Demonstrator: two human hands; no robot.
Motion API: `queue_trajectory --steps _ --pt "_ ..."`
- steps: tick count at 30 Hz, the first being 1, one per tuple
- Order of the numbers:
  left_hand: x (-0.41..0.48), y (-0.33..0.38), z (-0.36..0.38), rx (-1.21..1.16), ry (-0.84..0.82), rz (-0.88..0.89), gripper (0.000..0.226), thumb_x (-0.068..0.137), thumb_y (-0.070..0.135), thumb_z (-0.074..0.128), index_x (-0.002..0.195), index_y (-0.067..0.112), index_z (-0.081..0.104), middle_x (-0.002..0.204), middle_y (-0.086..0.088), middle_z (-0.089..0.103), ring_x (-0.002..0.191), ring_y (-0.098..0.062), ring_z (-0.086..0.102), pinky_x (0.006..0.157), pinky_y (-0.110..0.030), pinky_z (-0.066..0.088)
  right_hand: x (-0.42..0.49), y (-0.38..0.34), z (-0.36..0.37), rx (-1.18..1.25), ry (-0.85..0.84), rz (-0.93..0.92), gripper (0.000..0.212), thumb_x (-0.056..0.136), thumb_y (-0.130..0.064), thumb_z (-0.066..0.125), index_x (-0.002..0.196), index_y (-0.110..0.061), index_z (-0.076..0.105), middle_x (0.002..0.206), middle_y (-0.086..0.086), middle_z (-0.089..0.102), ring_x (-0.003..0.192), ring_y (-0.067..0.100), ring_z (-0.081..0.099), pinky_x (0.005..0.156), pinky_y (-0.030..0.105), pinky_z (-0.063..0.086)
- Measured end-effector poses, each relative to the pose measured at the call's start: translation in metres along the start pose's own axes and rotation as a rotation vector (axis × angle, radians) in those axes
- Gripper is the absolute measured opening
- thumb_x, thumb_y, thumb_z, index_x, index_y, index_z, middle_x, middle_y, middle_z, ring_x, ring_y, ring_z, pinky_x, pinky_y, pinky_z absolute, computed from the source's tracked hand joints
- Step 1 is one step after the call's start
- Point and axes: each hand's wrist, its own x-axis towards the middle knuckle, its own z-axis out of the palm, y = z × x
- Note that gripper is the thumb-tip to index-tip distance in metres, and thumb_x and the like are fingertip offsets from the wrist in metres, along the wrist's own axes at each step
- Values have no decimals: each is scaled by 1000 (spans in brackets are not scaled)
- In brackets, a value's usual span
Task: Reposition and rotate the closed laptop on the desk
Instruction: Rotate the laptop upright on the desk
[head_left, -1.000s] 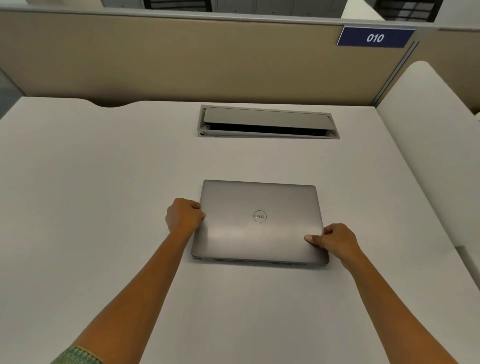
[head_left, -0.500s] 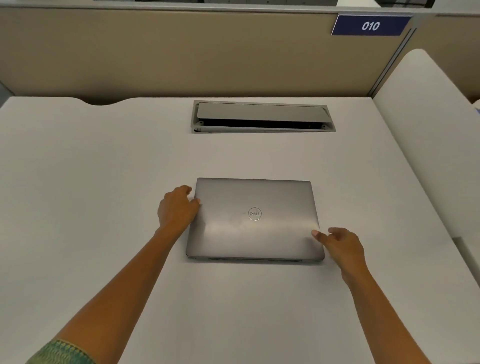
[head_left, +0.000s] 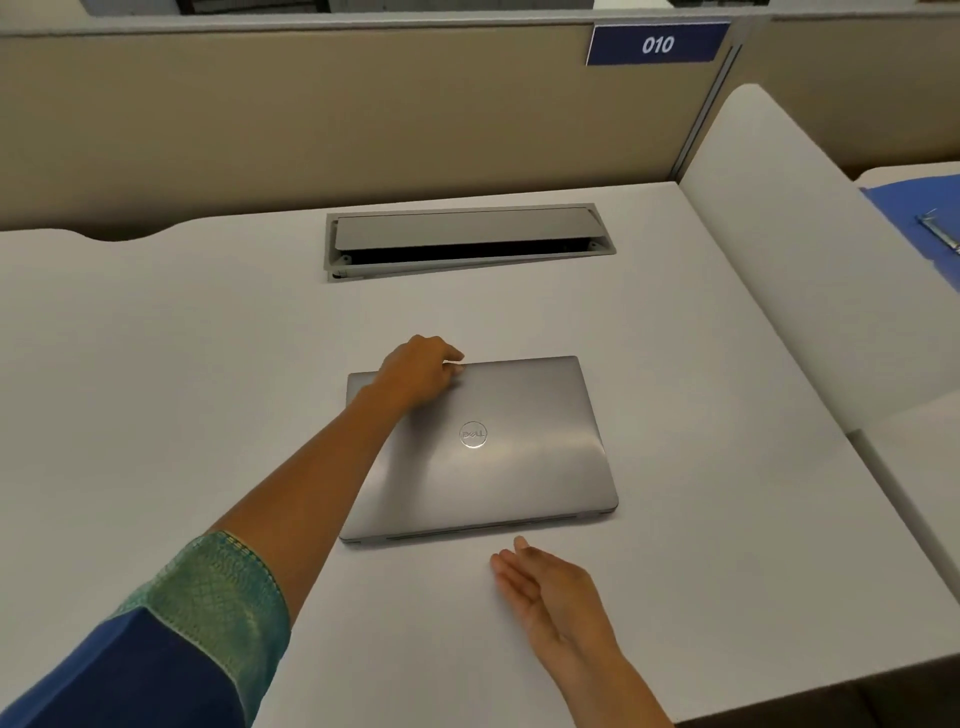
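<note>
A closed silver laptop (head_left: 498, 457) with a round logo lies flat on the white desk (head_left: 156, 364), its long edges running left to right. My left hand (head_left: 418, 371) reaches across the lid and curls over the far left edge, fingers on the back rim. My right hand (head_left: 550, 587) hovers flat just in front of the near edge, fingers apart, holding nothing and not touching the laptop.
A grey cable hatch (head_left: 467, 241) with its flap ajar is set into the desk behind the laptop. A beige partition (head_left: 311, 114) with a blue 010 sign (head_left: 657, 44) backs the desk. A white divider (head_left: 789, 249) stands right, with a blue folder (head_left: 924, 213) beyond it.
My left hand slid from the laptop's left side to its far left edge. My right hand let go of the near right corner and drew back in front of the laptop.
</note>
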Motion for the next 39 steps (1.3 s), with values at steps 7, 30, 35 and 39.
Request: queue_trajectory --steps 7,30,35,39 --pt "24 5 8 -50 -121 -3 29 92 37 57 100 15 72 112 -10 71 103 -29 62 90 -39 51 10 6 21 87 40 -44 8 90 -1 60 95 4 64 109 25 68 106 32 66 95 39 51" --pt "-1 -16 -1 -364 69 -210 37 80 39 73 111 18 72 116 -7 71 106 -26 63 85 -31 45 28 -9 20 -33 142 -127 21 92 -14 61 93 7 62 88 21 63 85 32 65 89 46 54" --pt "-20 -28 -15 -397 155 -316 31 81 42 70 103 20 75 109 -5 73 93 -24 62 76 -29 41 34 -36 29 -103 139 -220 23 91 -17 64 88 6 63 80 17 63 69 26 62 75 41 58" --pt "-39 -43 -14 -507 185 -430 27 80 42 72 95 20 77 94 -5 73 76 -21 59 70 -30 46 43 -71 35 -228 119 -326 20 89 -19 66 79 -1 67 82 16 69 72 25 67 56 31 58"
